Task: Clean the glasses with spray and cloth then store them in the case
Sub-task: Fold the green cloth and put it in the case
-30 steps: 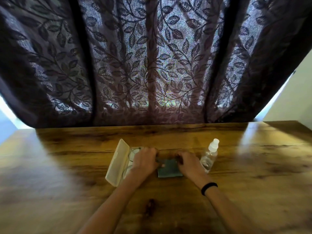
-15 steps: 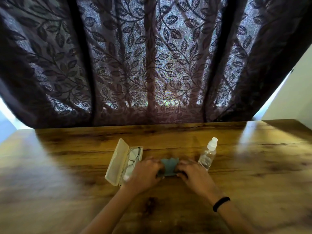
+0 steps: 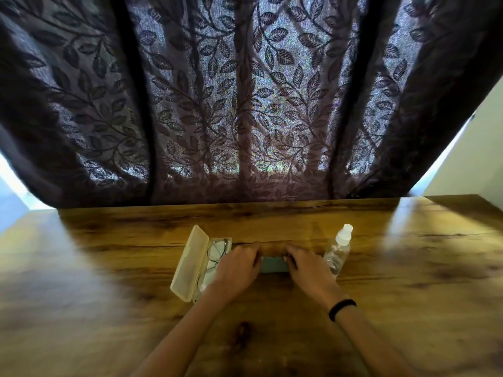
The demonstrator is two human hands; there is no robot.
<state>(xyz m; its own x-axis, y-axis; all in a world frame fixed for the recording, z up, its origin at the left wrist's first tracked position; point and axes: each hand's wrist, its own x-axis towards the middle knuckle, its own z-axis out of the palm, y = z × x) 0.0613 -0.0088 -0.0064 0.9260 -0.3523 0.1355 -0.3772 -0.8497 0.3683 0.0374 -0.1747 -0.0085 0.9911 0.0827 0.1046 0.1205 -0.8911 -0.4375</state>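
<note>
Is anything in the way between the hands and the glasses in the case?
Nothing visible. The glasses lie in the open case, lid flipped back, right beside the left hand. Both hands, including the right hand, are on the cloth.

Home rm, prob. living/bedroom, dark leaf-pattern curtain (image 3: pixel 245 104) over window, wood-grain table (image 3: pixel 109 268), plain wall (image 3: pixel 473 164)

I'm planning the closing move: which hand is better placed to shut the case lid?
Probably the left hand: it sits beside the open case, whose lid lies on its far left. The right hand is farther off, next to the spray bottle.
</note>
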